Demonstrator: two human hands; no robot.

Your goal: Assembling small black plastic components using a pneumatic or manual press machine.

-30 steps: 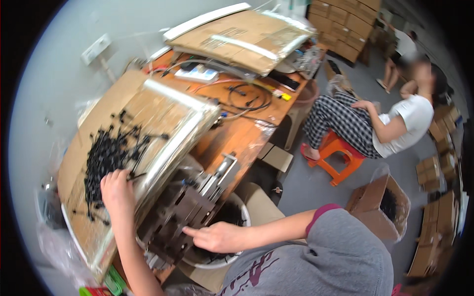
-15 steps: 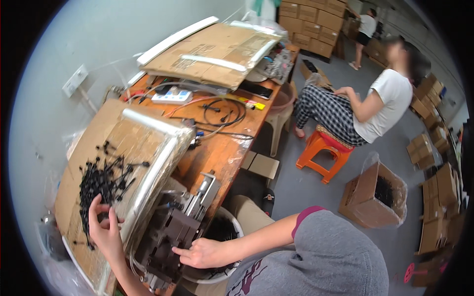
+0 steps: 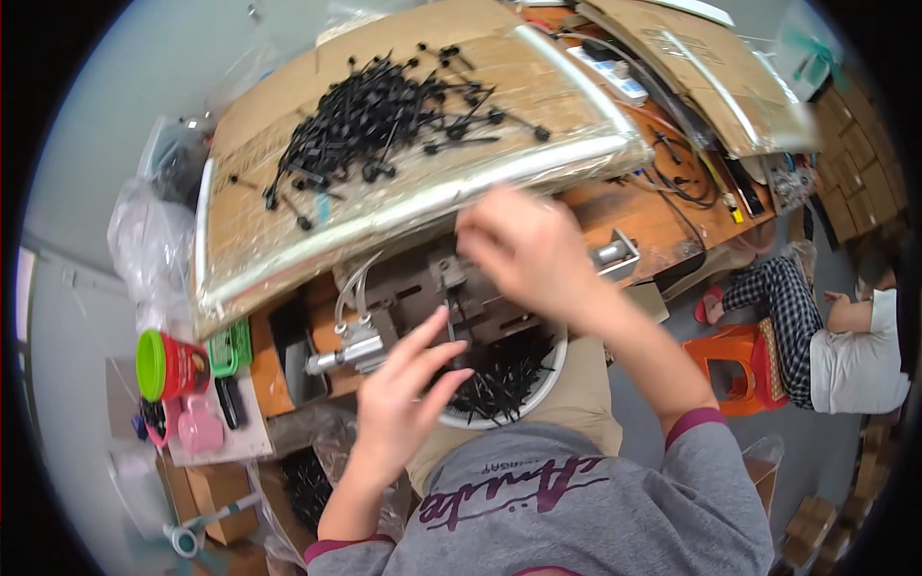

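Note:
A metal fixture sits at the table edge in front of me, with a silver cylinder at its left end. My left hand is beside its front side, fingers apart, the index fingertip close to a thin dark piece at the fixture's middle. Over the right part of the fixture is my right hand, smeared by motion, its fingertips unclear. Below the fixture stands a white bucket holding many thin black parts. A heap of black stemmed parts with round heads lies on a cardboard-covered board behind.
At the left are a green-and-red tub, a pink cup and a green basket. A power strip and cables lie at the back right. A person sits by an orange stool on the right.
The view has swung left and down. My left hand has come from the heap of black parts to the fixture; my right hand has risen over it, its pointing finger no longer distinct.

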